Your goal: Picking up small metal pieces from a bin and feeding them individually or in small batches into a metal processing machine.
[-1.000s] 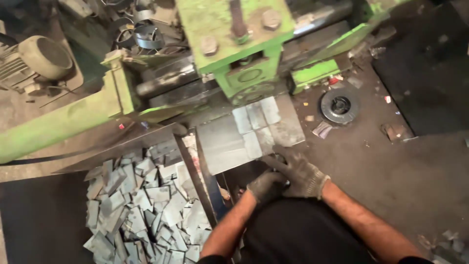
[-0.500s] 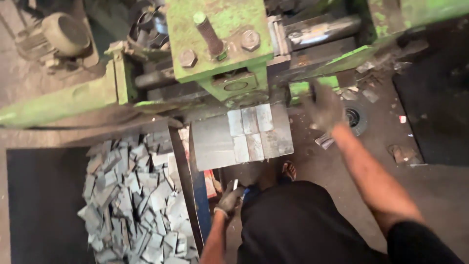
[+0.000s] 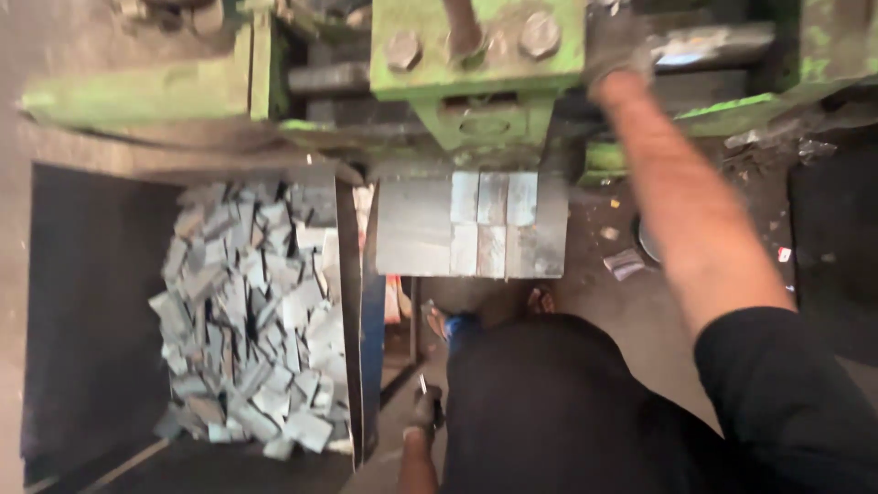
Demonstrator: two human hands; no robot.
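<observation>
The green press machine (image 3: 476, 55) stands at the top of the view. The right hand (image 3: 615, 46), in a dark glove, is raised against the machine's upper part, right of the bolts; it is blurred, so I cannot tell how the fingers stand. The left hand (image 3: 425, 409), also gloved, hangs low, well below the machine, with fingers closed around a small thin metal piece (image 3: 422, 384). Just under the machine lies a grey steel plate (image 3: 412, 229). Left of the plate, a dark bin (image 3: 82, 302) holds a heap of cut grey metal pieces (image 3: 251, 320).
</observation>
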